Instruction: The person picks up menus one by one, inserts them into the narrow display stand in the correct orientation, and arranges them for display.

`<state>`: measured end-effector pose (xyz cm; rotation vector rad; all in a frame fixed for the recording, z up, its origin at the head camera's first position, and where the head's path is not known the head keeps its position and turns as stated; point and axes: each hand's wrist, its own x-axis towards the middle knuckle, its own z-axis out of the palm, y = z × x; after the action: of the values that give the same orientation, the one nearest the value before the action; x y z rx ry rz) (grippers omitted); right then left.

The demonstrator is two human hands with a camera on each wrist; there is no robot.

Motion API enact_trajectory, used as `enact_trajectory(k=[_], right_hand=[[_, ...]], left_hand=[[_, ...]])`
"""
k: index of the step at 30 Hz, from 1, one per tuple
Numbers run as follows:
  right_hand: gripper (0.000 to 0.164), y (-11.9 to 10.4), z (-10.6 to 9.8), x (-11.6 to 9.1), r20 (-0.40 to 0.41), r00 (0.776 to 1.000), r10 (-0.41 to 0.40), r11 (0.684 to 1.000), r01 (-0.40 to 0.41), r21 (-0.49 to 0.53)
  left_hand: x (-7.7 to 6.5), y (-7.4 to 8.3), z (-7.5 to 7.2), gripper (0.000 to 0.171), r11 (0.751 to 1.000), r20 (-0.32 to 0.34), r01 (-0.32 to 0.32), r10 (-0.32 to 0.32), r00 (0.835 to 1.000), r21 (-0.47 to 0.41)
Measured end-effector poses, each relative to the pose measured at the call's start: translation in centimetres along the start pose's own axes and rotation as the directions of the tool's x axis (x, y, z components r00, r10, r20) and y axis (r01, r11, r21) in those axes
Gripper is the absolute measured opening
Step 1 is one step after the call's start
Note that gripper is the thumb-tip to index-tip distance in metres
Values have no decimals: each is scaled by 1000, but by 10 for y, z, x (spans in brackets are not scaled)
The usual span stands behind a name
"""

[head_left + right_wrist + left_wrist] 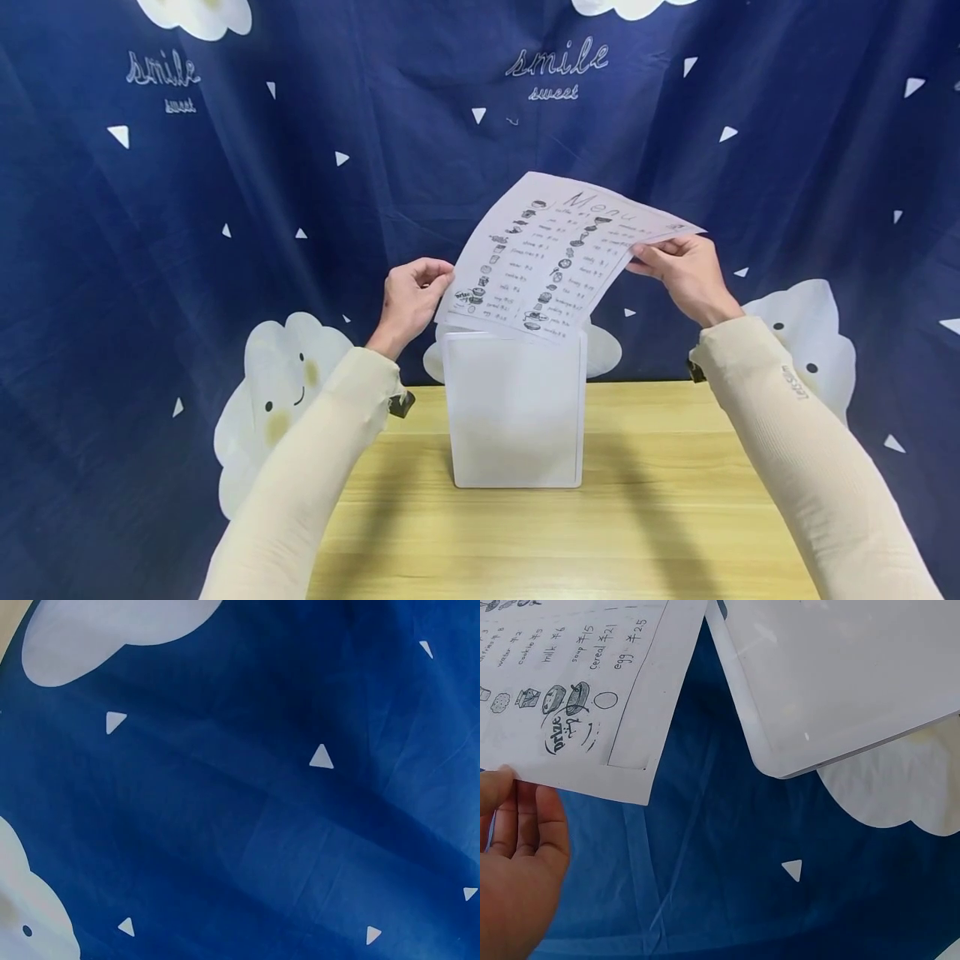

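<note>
A white paper menu (517, 267), printed with small food drawings and prices, is held up in the air between two hands. My left hand (412, 296) pinches its left edge between thumb and fingers; the left wrist view shows that hand (521, 862) at the sheet's margin, near a "prize" stamp on the menu (630, 720). At the sheet's right edge, my right hand (684, 271) pinches it. Below the menu stands an upright white board (517, 408), its top edge overlapped by the sheet. The right wrist view contains neither hand nor menu.
The white board stands on a light wooden table (525, 542). Behind it hangs a dark blue curtain (420, 167) with white clouds and triangles. Dark bands (401, 406) sit at both wrists over cream sleeves.
</note>
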<state>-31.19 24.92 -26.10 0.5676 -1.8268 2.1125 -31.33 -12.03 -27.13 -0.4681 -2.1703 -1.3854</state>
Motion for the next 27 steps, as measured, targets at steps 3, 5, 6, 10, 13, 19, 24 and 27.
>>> enact_trajectory(k=[3,5,6,10,13,19,24,27], right_hand=[[29,-2,2,1,4,1000,1,1000,-1,7],[29,-3,3,3,8,1000,-5,1000,4,26],[28,-4,3,3,10,1000,-9,999,8,43],[27,-6,7,6,11,999,-32,993,31,115],[27,-8,9,8,12,999,-47,986,44,160],[22,-13,10,12,15,998,-61,978,57,203],[23,-16,11,13,9,999,-49,975,46,216],[23,-18,11,14,4,999,-43,970,40,238]], left_hand=[[1,1,-2,9,1000,-8,-2,2,1000,-7],[2,2,-3,9,1000,-15,-6,5,1000,-17],[2,2,-3,9,1000,-19,-9,9,1000,-21],[3,4,-5,10,999,-32,-17,16,999,-31],[4,5,-5,10,999,-42,-18,17,999,-36],[6,7,-4,10,998,-57,-18,15,998,-59],[7,7,-4,10,998,-68,-22,18,998,-63],[8,8,-4,10,998,-70,-29,25,997,-58]])
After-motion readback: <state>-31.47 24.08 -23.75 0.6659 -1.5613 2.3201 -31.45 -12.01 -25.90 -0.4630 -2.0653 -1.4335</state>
